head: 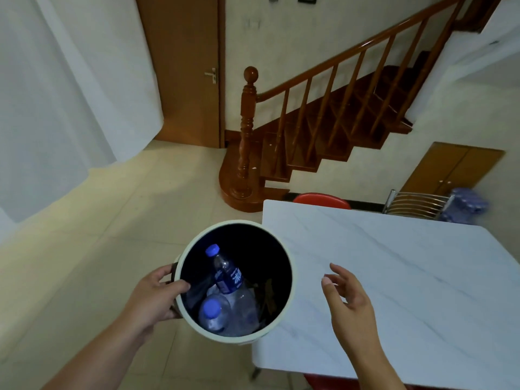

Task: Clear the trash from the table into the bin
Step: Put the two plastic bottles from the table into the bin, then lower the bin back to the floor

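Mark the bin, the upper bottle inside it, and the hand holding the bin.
bin [291, 266]: head view, on the right side of its pale rim.
upper bottle [229, 278]: head view, on its blue label.
left hand [154, 295]: head view, on the back of the hand.

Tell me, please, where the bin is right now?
In the head view the bin sits low and centre, against the table's left edge, with the left hand gripping its rim.

Soft, even indoor light; edges bowed by wide-angle; mild blur.
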